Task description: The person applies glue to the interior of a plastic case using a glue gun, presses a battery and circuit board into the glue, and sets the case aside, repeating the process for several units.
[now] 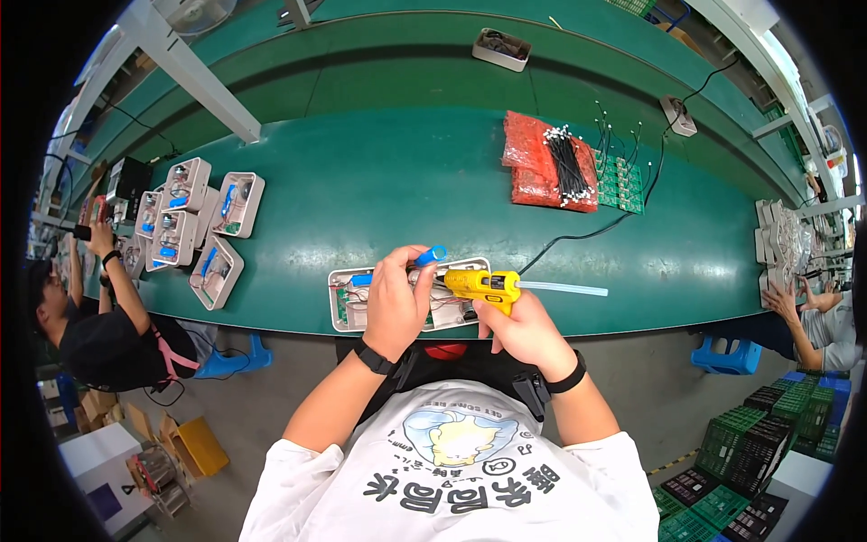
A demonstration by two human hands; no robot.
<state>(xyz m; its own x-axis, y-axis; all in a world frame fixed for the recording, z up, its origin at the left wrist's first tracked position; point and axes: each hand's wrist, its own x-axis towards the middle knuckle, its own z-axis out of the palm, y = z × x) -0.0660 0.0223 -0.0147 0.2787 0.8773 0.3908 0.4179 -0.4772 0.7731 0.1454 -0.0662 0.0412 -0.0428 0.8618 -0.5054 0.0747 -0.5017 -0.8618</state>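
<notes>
My left hand [395, 303] is closed on a blue cylindrical battery [433, 256], holding it tilted above an off-white plastic housing [445, 317]. In my right hand [526, 336] is a yellow hot glue gun [483, 285]. Its nozzle points left, toward the battery and my left fingers, and a translucent glue stick [569, 288] juts from its back. The housing lies at the table's front edge beneath both hands, which hide much of its inside. Wires, green circuit board and another blue battery [361, 280] show in its left part.
Several similar housings [237, 204] with parts inside stand at the left. Beyond my right hand lie red bubble wrap [531, 172], black cables [567, 167] and green circuit boards [619, 183]. A black cord [578, 237] crosses the green table [379, 181]. Co-workers sit at both sides.
</notes>
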